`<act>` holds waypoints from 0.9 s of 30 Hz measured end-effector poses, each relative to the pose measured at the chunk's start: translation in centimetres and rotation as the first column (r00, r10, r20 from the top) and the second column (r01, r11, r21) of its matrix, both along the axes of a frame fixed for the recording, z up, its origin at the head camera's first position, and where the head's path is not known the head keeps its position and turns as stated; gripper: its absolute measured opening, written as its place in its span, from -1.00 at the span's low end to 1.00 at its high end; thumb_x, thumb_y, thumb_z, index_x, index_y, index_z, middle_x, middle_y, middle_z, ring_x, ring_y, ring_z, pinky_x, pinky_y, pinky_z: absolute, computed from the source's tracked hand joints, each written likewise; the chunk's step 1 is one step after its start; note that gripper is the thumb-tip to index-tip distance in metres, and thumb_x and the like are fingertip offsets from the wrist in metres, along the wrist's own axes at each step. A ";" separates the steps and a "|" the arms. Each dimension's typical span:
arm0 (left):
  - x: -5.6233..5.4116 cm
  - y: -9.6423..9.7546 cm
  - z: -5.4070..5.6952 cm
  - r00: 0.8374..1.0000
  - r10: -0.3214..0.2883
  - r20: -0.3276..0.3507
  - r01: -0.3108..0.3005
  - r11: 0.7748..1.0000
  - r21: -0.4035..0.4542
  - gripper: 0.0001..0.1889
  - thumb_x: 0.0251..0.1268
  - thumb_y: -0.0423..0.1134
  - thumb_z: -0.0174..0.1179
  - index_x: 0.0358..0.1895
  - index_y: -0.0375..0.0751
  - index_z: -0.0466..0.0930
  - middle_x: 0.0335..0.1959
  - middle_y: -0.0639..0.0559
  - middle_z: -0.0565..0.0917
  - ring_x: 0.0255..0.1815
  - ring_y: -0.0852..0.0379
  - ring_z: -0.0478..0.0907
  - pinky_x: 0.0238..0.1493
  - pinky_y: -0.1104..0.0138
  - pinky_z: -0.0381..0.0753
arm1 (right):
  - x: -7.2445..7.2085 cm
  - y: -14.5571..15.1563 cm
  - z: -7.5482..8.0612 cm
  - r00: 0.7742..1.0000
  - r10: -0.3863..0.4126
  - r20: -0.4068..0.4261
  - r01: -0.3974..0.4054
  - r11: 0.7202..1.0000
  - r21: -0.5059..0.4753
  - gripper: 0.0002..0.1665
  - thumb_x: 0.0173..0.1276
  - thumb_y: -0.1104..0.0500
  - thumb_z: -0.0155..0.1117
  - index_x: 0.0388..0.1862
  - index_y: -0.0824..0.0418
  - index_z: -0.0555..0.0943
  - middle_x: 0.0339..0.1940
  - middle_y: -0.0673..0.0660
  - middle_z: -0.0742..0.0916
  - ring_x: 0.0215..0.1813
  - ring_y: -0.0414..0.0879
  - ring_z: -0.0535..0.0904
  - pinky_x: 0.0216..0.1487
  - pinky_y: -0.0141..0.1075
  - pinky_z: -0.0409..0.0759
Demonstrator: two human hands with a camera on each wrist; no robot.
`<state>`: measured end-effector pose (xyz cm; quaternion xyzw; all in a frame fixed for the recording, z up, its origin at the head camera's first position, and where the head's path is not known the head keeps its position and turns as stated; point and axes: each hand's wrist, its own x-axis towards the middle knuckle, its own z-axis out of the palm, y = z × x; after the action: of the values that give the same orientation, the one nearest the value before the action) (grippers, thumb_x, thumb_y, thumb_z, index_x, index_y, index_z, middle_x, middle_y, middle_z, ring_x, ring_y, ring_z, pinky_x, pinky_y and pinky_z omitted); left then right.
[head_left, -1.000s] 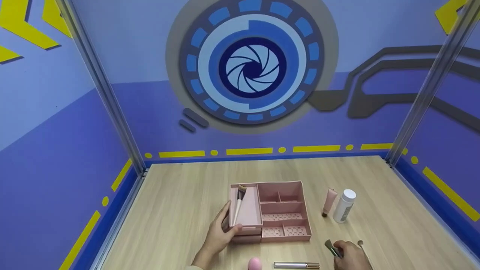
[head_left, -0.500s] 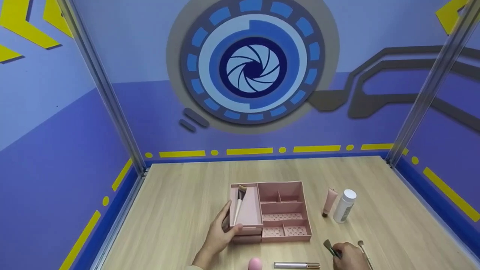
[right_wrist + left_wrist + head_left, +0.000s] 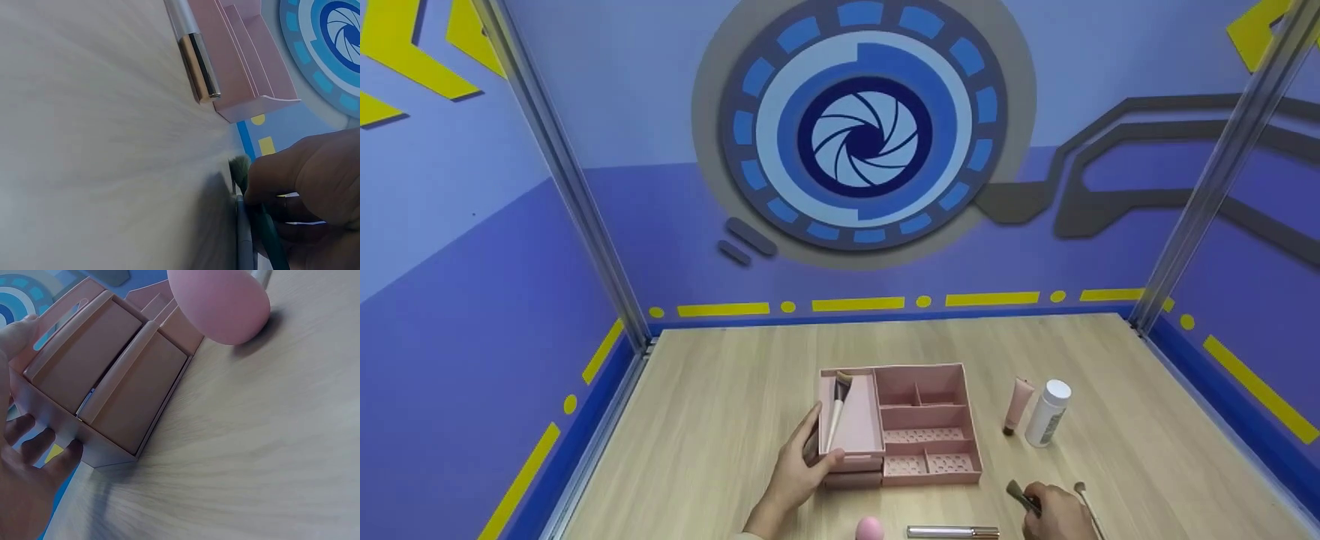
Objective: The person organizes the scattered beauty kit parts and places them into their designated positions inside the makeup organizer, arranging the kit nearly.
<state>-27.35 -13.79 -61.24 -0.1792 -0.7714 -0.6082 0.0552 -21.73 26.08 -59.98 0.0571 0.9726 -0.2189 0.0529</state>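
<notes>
My left hand (image 3: pixel 795 465) grips the left side of a pink makeup organizer (image 3: pixel 861 431), its thumb on the top front edge and its fingers against the side wall. Two drawers (image 3: pixel 138 388) show at the organizer's front in the left wrist view. A makeup brush (image 3: pixel 835 412) with a pale handle and dark ferrule lies on the organizer's raised left tray. At the front right, my right hand (image 3: pixel 1061 514) pinches a green-handled makeup brush (image 3: pixel 269 236), bristles pointing away from the fingers. A thin brush (image 3: pixel 1089 504) lies just right of that hand.
Right of the organizer are a pink squeeze tube (image 3: pixel 1018 407) and a white bottle (image 3: pixel 1047 414). A pink makeup sponge (image 3: pixel 870 528) and a lip gloss tube (image 3: pixel 952 532) lie in front of it. Printed blue walls and metal posts enclose the wooden table (image 3: pixel 720 390).
</notes>
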 end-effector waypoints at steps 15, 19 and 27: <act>0.1 0.1 0.4 1.000 0.020 0.002 -0.020 0.999 -0.027 -0.10 0.26 -0.03 0.30 0.56 -0.13 -0.01 0.57 -0.19 0.06 0.54 -0.20 0.06 0.52 0.14 0.13 | -0.3 0.3 1.5 0.996 -0.073 -0.043 0.071 0.996 -0.057 -0.77 0.11 0.35 0.36 -0.20 0.25 0.69 -0.40 0.04 0.72 -0.34 -0.09 0.60 -0.28 -0.06 0.67; 0.0 0.1 0.3 1.000 0.020 -0.001 -0.020 0.999 -0.031 -0.11 0.27 -0.02 0.29 0.56 -0.10 -0.01 0.57 -0.17 0.06 0.54 -0.20 0.07 0.51 0.17 0.14 | -0.2 0.3 1.9 0.988 -0.081 -0.132 0.071 0.995 -0.075 -0.78 0.07 0.36 0.36 -0.24 0.25 0.69 -0.40 0.06 0.74 -0.33 -0.08 0.64 -0.25 -0.02 0.70; 0.0 0.0 0.1 1.000 0.014 -0.002 -0.014 1.000 -0.011 -0.11 0.26 -0.07 0.31 0.56 -0.10 -0.01 0.57 -0.19 0.05 0.53 -0.21 0.07 0.51 0.17 0.14 | -0.2 -0.2 3.1 0.974 -0.085 -0.212 0.061 0.991 -0.117 -0.77 0.04 0.34 0.34 -0.25 0.27 0.69 -0.39 0.08 0.75 -0.35 -0.09 0.65 -0.33 -0.10 0.69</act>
<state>-27.33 -13.83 -61.12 -0.1749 -0.7757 -0.6035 0.0592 -21.89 25.90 -56.91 0.0657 0.9563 -0.2787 -0.0585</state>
